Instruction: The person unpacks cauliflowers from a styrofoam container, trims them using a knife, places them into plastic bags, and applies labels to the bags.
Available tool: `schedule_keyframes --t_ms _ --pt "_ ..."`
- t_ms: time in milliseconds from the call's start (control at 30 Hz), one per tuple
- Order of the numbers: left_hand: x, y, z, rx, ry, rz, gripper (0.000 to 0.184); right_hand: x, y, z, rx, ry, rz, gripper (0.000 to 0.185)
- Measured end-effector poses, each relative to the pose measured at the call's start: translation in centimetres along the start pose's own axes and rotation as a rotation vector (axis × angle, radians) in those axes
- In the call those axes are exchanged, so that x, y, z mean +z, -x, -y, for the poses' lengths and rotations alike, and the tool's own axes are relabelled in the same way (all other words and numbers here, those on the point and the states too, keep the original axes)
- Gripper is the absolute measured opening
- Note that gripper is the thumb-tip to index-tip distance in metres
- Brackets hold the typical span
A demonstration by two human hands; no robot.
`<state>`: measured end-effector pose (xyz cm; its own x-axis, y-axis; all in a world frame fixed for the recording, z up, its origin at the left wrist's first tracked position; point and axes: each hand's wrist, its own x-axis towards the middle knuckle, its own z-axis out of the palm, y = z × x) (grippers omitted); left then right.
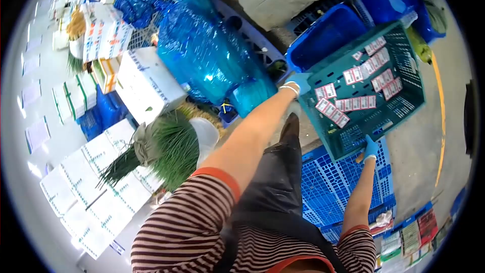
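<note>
A dark green plastic crate (348, 83) is held tilted in front of me, with several strips of white and red printed labels (356, 103) stuck or lying inside. My left hand (301, 83), in a thin blue glove, grips the crate's left edge; part of its fingers is hidden. My right hand (371, 148), gloved the same way, is closed on the near edge. Beneath the crate lies a blue slatted pallet (326, 187).
A deep blue bin (326, 35) stands just beyond the crate. To the left are blue-wrapped goods (212, 55), a white foam box (149, 83), bunches of long green stalks (174, 146) and stacked white cartons (101, 187). A yellow floor line (440, 121) runs along the right.
</note>
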<state>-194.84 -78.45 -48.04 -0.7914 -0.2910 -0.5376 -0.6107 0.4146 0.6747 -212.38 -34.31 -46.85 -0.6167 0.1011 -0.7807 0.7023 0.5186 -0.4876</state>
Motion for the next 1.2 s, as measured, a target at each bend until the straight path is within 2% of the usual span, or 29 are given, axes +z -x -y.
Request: schedule_keyframes --t_ms 33,100,167,200,233,267,333,367,433,467,500,533,567,633,733,833,867,900,967,1000,1033,1100,1167,1200 --pt "-0.6 1.5 -2.0 -0.067 0.068 -0.088 0.039 -0.6 -0.1 0.2 0.077 -0.048 0.037 0.037" --pt "0.8 2.5 -2.2 -0.159 0.008 -0.172 0.036 -0.7 1.9 0.3 0.035 -0.027 0.003 0.027" --pt "-1.6 5.7 -3.8 -0.177 0.112 -0.175 0.035 0.4 5.8 2.1 -0.060 -0.042 -0.064 0.020" --pt "-3.2 8.1 -4.5 -0.187 0.158 -0.182 0.035 -0.3 7.1 2.5 -0.029 -0.015 -0.007 0.021" --pt "-2.3 9.7 -1.8 -0.151 0.205 -0.289 0.037 0.1 7.9 1.8 0.005 0.009 0.061 0.023" --pt "-1.6 11.6 0.8 -0.114 0.247 -0.392 0.039 0.9 8.6 0.9 -0.057 -0.025 0.094 0.025" --pt "-3.1 17.6 2.3 -0.156 0.272 -0.479 0.038 2.2 10.8 -0.1 -0.181 -0.101 0.147 0.030" --pt "-6.4 21.4 0.0 -0.285 0.273 -0.460 0.038 3.2 12.8 0.9 -0.176 -0.081 0.195 0.032" --pt "-6.9 27.2 3.1 -0.352 0.266 -0.564 0.037 6.8 18.2 4.3 -0.170 -0.037 0.289 0.037" --pt "-7.3 30.2 3.9 -0.361 0.344 -0.599 0.038 7.9 18.2 3.5 -0.181 -0.054 0.311 0.037" --pt "-7.9 33.0 5.3 -0.444 0.452 -0.604 0.041 9.8 19.6 4.7 -0.154 0.036 0.333 0.038" --pt "-8.0 35.4 7.1 -0.409 0.561 -0.657 0.046 12.2 20.5 5.4 -0.198 0.031 0.389 0.038" --pt "-10.3 37.8 5.3 -0.421 0.734 -0.771 0.048 14.8 21.2 6.2 -0.244 0.027 0.444 0.039" --pt "-8.9 41.1 11.1 -0.452 0.750 -0.899 0.049 20.8 22.2 8.3 -0.346 0.117 0.523 0.039" --pt "-11.2 44.9 15.5 -0.593 0.941 -0.981 0.051 31.8 24.4 12.3 -0.504 0.275 0.686 0.042" --pt "-12.2 46.1 21.9 -0.498 1.086 -1.192 0.050 44.3 24.0 14.1 -0.612 0.302 0.852 0.040" --pt "-13.4 46.3 23.3 -0.544 1.059 -1.193 0.050 48.2 25.8 15.8 -0.642 0.374 0.873 0.040" --pt "-14.0 46.0 25.2 -0.476 1.168 -1.253 0.049 52.3 26.3 16.5 -0.672 0.394 0.925 0.040" --pt "-14.6 44.7 28.2 -0.340 1.383 -1.376 0.048 59.7 26.0 17.5 -0.792 0.540 0.938 0.043" --pt "-15.4 44.2 28.9 -0.397 1.335 -1.373 0.048 62.3 28.1 18.6 -0.955 0.734 0.802 0.045" --pt "-16.3 43.7 29.6 -0.458 1.287 -1.368 0.048 64.2 31.1 19.4 -0.833 0.808 0.714 0.043" --pt "-16.3 42.2 32.0 -0.372 1.198 -1.413 0.046 67.5 32.4 19.2 -0.747 0.927 0.632 0.046" --pt "-16.4 41.8 35.3 -0.465 1.013 -1.282 0.044 69.6 31.4 18.0 -1.145 1.144 0.259 0.051" --pt "-14.8 41.2 38.1 -0.536 0.907 -1.195 0.042 69.2 31.9 17.8 -1.182 1.136 0.266 0.052"
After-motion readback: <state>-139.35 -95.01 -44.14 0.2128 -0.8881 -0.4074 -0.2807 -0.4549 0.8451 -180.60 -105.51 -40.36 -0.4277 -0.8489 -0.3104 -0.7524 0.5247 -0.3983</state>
